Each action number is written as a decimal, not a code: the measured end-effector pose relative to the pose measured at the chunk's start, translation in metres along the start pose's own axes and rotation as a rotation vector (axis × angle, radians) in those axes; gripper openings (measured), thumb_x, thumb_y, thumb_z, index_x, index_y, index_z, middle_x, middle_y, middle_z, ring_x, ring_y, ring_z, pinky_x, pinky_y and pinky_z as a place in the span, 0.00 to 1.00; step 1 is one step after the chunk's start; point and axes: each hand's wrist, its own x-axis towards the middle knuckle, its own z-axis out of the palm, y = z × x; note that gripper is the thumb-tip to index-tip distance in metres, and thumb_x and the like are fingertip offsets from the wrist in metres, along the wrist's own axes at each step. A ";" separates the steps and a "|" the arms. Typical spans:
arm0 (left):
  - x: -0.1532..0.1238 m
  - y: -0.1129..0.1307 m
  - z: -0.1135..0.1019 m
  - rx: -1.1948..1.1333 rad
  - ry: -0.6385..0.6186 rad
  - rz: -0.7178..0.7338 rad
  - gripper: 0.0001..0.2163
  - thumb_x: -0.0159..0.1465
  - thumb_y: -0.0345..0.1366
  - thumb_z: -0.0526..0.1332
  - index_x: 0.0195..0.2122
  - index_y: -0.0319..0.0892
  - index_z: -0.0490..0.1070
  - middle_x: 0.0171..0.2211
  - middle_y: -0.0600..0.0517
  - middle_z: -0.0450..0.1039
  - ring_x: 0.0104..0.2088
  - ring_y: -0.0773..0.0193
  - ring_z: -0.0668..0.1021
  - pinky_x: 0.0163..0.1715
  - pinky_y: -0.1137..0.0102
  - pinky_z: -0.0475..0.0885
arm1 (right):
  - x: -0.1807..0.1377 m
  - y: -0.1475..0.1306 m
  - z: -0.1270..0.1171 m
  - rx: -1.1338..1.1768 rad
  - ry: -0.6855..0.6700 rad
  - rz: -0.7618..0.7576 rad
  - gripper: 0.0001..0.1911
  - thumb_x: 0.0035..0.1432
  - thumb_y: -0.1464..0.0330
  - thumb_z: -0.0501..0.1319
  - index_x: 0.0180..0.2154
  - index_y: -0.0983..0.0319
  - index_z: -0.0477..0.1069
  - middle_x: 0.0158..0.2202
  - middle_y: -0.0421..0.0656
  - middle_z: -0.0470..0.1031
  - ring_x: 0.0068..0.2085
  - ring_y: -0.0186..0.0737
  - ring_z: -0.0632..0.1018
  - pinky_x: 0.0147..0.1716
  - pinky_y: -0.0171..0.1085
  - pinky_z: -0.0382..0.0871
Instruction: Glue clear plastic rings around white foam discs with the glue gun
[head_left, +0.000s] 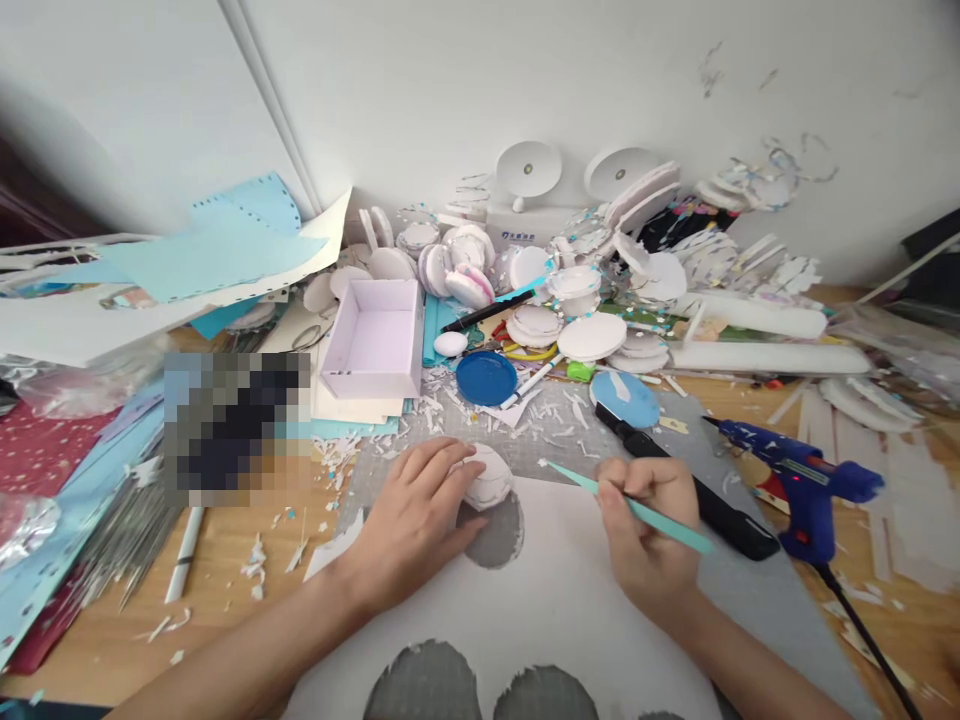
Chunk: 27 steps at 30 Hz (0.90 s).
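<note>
**Two hands at a cut sheet on a cluttered craft table**

The wooden table (225,620) carries a grey cutting mat (750,590) at its near edge, and a white sheet (555,600) with round holes cut out lies on the mat. A blue glue gun (802,485) rests at the mat's right edge. At the sheet's far edge the left hand (412,525) lies with fingers spread, pressing down on a white round foam piece (491,475). The right hand (649,535), just beside it, pinches a slim teal tool (581,482) like a pen, tip pointing toward the piece.
</note>
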 end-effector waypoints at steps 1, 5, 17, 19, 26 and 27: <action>0.000 -0.002 0.001 -0.004 -0.003 0.011 0.13 0.61 0.32 0.63 0.46 0.39 0.67 0.49 0.43 0.73 0.52 0.49 0.70 0.51 0.54 0.67 | -0.002 0.000 0.001 0.056 0.012 0.061 0.08 0.63 0.74 0.53 0.35 0.56 0.54 0.25 0.35 0.55 0.24 0.34 0.60 0.22 0.35 0.56; 0.000 -0.005 0.000 -0.098 0.059 0.077 0.07 0.61 0.31 0.63 0.40 0.41 0.67 0.47 0.46 0.75 0.53 0.52 0.72 0.52 0.56 0.69 | -0.009 -0.005 -0.001 0.247 -0.006 0.188 0.08 0.64 0.71 0.54 0.34 0.55 0.55 0.25 0.36 0.56 0.26 0.37 0.60 0.23 0.37 0.57; 0.001 0.003 -0.012 -0.332 0.121 0.388 0.08 0.58 0.24 0.60 0.37 0.37 0.63 0.43 0.37 0.75 0.49 0.53 0.77 0.51 0.55 0.74 | -0.017 -0.016 -0.007 0.441 -0.076 0.287 0.08 0.66 0.72 0.51 0.36 0.53 0.54 0.26 0.37 0.54 0.28 0.38 0.59 0.27 0.40 0.54; 0.001 0.003 -0.013 -0.325 0.131 0.455 0.07 0.59 0.24 0.60 0.38 0.36 0.64 0.40 0.38 0.76 0.48 0.53 0.77 0.50 0.56 0.75 | -0.017 -0.017 -0.007 0.426 -0.106 0.282 0.08 0.66 0.73 0.50 0.36 0.53 0.54 0.26 0.37 0.53 0.28 0.38 0.59 0.26 0.40 0.54; -0.002 0.004 -0.011 -0.364 0.144 0.514 0.04 0.61 0.26 0.59 0.36 0.39 0.64 0.37 0.42 0.76 0.50 0.52 0.77 0.49 0.55 0.76 | -0.017 -0.019 -0.009 0.368 -0.202 0.227 0.08 0.66 0.73 0.49 0.36 0.54 0.53 0.26 0.37 0.53 0.26 0.37 0.58 0.25 0.40 0.53; -0.002 0.004 -0.011 -0.367 0.144 0.514 0.04 0.61 0.26 0.59 0.37 0.39 0.64 0.37 0.42 0.76 0.51 0.52 0.77 0.49 0.55 0.76 | -0.018 -0.019 -0.009 0.357 -0.213 0.224 0.08 0.66 0.74 0.49 0.36 0.54 0.53 0.26 0.37 0.54 0.26 0.37 0.58 0.25 0.39 0.52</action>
